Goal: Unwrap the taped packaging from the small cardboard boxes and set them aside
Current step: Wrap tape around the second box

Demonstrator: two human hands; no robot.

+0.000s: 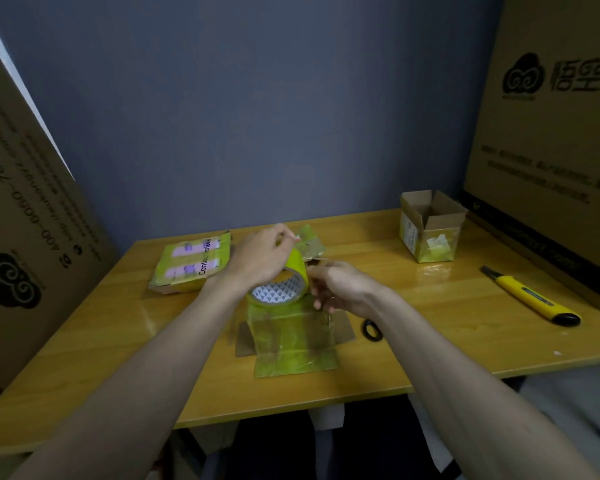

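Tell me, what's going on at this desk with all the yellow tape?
A person is working with bare hands at a wooden table. The left hand grips a roll of yellow tape, while the right hand pinches at its edge. Under the hands lies a flattened cardboard box covered in tape. A taped flat package lies to the left, an opened small box stands at the back right, and a yellow utility knife lies untouched nearby.

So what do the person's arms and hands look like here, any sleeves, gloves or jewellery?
Both forearms are bare up to the frame edge, with no sleeves showing. The left hand and right hand wear no gloves. No watch or wristband shows on either wrist; rings cannot be told at this sharpness.
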